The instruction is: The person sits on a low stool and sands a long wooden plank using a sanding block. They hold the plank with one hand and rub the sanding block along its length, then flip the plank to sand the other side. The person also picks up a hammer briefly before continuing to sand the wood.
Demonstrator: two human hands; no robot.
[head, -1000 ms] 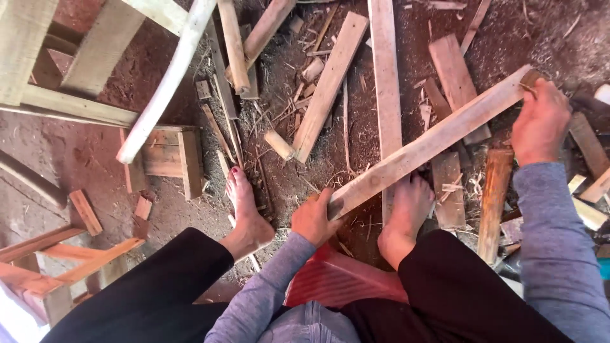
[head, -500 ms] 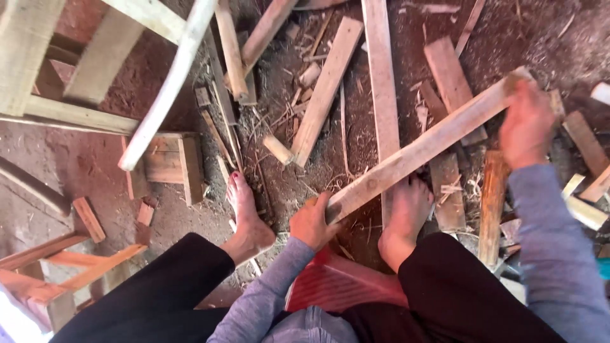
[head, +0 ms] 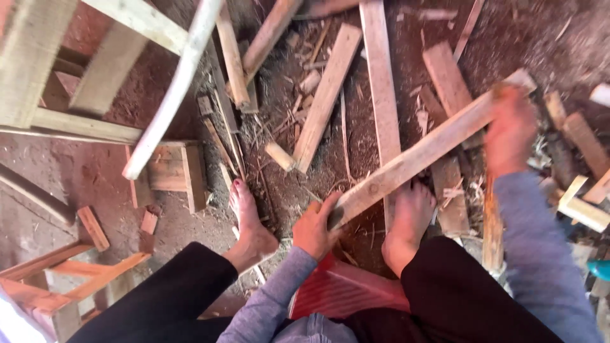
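Note:
A long pale wooden slat (head: 419, 155) slants from low centre up to the right, above my bare feet (head: 406, 222). My left hand (head: 316, 227) grips its near end, just in front of a red stool (head: 343, 292) that I sit on. My right hand (head: 508, 130), blurred, is at the slat's far end and seems to hold a dark tool; what it is cannot be made out. My other bare foot (head: 248, 222) rests on the dirt to the left.
Loose planks (head: 381, 82) and offcuts (head: 327, 95) litter the dirt ahead. A small wooden box (head: 175, 168) lies left of my foot. A pale wooden frame (head: 95, 70) fills the upper left; reddish wooden pieces (head: 57, 279) sit lower left. More scraps (head: 581, 203) lie right.
My right hand has shifted along the slat's far end and is now motion-blurred. The slat stays slanted across my feet, with the left hand still on its near end.

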